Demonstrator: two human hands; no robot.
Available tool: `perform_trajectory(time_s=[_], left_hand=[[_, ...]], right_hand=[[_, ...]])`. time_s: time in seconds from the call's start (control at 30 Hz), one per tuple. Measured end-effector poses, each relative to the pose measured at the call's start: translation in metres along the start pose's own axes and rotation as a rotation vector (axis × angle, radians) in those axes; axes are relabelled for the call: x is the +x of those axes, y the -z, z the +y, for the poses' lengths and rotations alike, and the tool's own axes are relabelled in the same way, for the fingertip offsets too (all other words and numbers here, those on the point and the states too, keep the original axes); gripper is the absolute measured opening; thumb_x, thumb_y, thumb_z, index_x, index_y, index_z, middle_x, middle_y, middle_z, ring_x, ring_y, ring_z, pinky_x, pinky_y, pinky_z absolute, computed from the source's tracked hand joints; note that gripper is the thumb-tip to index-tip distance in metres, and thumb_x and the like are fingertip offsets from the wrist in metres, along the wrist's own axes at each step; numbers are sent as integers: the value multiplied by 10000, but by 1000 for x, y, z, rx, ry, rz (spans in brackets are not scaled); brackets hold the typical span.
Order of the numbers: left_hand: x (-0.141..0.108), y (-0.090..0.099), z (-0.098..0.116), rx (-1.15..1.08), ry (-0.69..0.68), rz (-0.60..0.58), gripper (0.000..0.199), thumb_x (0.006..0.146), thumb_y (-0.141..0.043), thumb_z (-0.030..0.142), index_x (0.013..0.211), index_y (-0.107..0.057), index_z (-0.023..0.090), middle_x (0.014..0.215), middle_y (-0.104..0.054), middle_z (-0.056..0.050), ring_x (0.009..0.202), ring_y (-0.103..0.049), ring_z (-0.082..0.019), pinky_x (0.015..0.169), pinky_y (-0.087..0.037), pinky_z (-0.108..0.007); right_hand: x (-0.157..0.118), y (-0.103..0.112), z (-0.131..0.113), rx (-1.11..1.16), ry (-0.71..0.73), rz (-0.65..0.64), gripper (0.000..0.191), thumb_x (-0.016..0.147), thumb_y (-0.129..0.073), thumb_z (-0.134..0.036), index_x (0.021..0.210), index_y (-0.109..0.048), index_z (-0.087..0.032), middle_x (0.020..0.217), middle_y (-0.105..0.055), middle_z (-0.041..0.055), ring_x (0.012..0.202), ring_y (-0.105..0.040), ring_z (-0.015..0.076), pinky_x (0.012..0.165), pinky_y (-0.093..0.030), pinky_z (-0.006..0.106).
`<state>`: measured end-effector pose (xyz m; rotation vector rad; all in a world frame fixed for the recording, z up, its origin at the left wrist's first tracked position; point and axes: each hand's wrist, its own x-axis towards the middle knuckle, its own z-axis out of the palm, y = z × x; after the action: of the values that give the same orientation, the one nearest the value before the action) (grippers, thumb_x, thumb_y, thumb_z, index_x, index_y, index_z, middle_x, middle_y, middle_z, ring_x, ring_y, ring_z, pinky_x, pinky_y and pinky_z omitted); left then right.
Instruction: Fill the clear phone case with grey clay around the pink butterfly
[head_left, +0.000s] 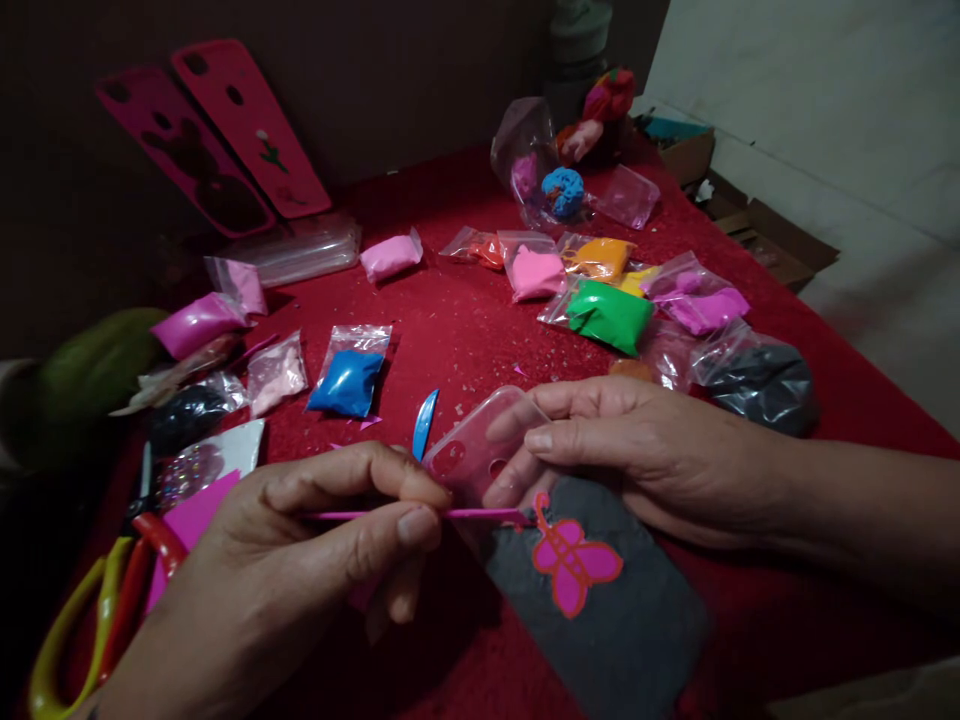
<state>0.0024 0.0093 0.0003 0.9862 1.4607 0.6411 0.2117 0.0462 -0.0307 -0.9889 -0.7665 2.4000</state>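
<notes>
My left hand pinches a thin pink stick-like tool between thumb and fingertips. The tool's flat tip meets the grey layer beside the butterfly's antenna. In my right hand is a transparent phone case, gripped by its side edge and held tilted. Dark grey clay covers its lower part, while the upper end with the camera holes is bare. On the grey lies a pink butterfly with orange-red outlines. Near the case's left edge rests a small blue blade-shaped tool.
Bags of blue clay, green clay and dark grey clay lie on the red cloth, among several others. Yellow- and red-handled tools are at lower left. Two decorated pink phone cases lean at the back.
</notes>
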Motion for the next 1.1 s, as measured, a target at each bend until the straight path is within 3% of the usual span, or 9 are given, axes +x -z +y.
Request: perform_trajectory(time_s=[0.33, 0.63, 0.8, 0.93, 1.1], left_hand=[[1, -1, -1, -26, 67, -19, 137, 685, -792, 322, 705, -741, 197, 415, -573, 26, 394, -463, -55, 388, -343, -108], [-2, -4, -3, 61, 21, 79, 194, 647, -820, 397, 706, -731, 235, 437, -504, 29, 414, -402, -66, 385, -273, -148], [1, 2, -2, -2, 63, 10, 185, 687, -783, 387, 701, -727, 212, 423, -495, 33, 406, -402, -45, 407, -293, -128], [2, 4, -1, -9, 72, 21, 177, 684, -774, 369, 680, -715, 202, 420, -510, 28, 398, -400, -46, 423, -312, -146], [1, 2, -1, 18, 51, -14, 188, 698, -772, 383, 687, -718, 203, 421, -495, 30, 399, -397, -42, 426, -268, -139]], right_hand=[[1, -2, -1, -16, -22, 35, 142, 844, -541, -121, 927, -654, -140, 777, -711, 59, 660, -654, 110, 668, -493, 216], [1, -2, -2, -46, -12, 42, 164, 817, -572, -130, 946, -673, -138, 795, -706, 61, 667, -637, 115, 651, -478, 219], [1, -2, -1, 8, -4, 74, 134, 787, -589, -99, 879, -675, -142, 737, -690, 37, 625, -630, 98, 613, -473, 194], [1, -3, -1, 13, -17, 82, 156, 778, -566, -59, 858, -675, -137, 707, -681, 30, 588, -614, 80, 585, -464, 168], [1, -3, -1, 19, -22, 55, 151, 795, -543, -69, 860, -659, -142, 733, -701, 54, 626, -643, 98, 613, -490, 181]])
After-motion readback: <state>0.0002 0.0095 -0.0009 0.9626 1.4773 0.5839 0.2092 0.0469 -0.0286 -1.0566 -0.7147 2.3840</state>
